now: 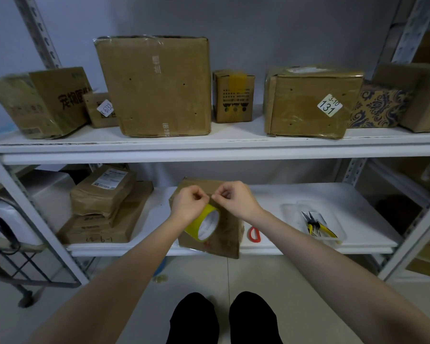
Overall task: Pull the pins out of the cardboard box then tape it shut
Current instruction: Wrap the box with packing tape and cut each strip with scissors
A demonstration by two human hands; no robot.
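Sticker (pixel 329 105) reads "3-10 131" on upper taped carton (pixel 305 115). Worn brown cardboard box (pixel 224 235) sits tilted at lower white shelf (pixel 296 202) front edge. Your left grip (pixel 189 203) clamps yellow tape roll (pixel 206 223); right grip (pixel 236 198) is pinched beside it, on what I cannot tell.

The room is a little dim, and the light looks cool and bluish. It is soft and seems to come from above, so shadows are faint. The front edge of the top shelf (pixel 209 145) is bright white. Under it, the back of the lower shelf (pixel 308 194) sits in grey shadow. Clear wrap on the big box (pixel 154 85) shines a bit. The middle is sharpest: the left hand (pixel 188 203), the right hand (pixel 236 198) and the yellow tape roll (pixel 205 223) show clearly. At both shelf ends the posts bend, lean and look smeary.
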